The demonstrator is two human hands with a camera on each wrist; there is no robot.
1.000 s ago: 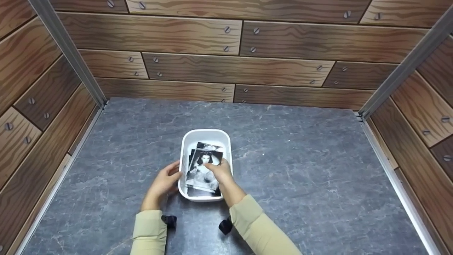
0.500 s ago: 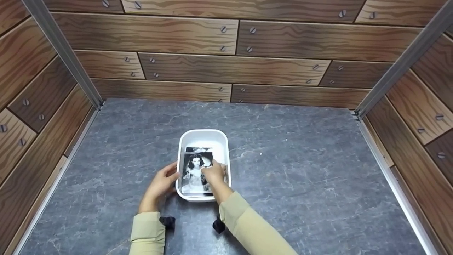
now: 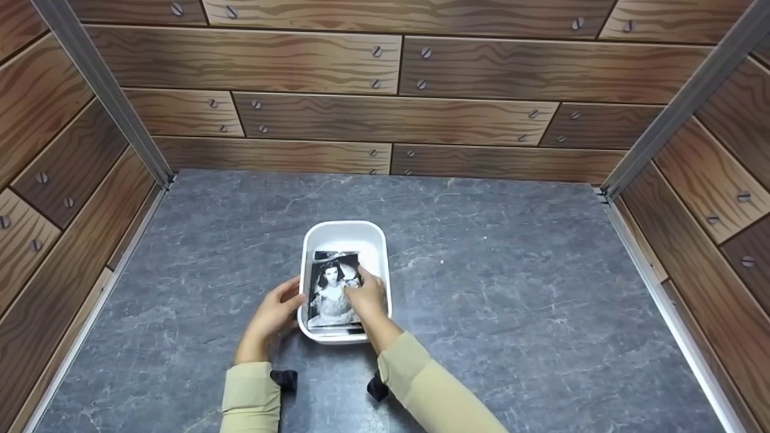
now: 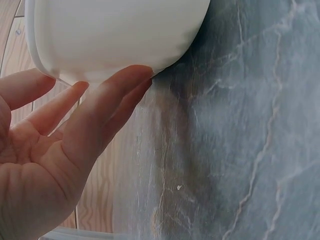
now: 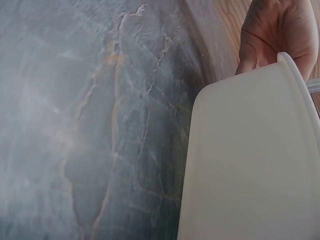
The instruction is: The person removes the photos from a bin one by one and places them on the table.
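The white tub (image 3: 344,231) sits on the grey stone tabletop (image 3: 511,288), and the stack of photos (image 3: 332,291) lies inside it. The left hand (image 3: 275,314) steadies the tub's left wall, fingers straight and together. The right hand (image 3: 368,296) rests on the stack, fingers slightly spread. Pressing gently and evenly should square the photos within the tub without creasing corners.

Grey marble-look tabletop (image 3: 511,288) – pale veins, metal edging along sides. White plastic tub (image 3: 373,240) sits directly on it, near front centre – black-and-white photos inside.
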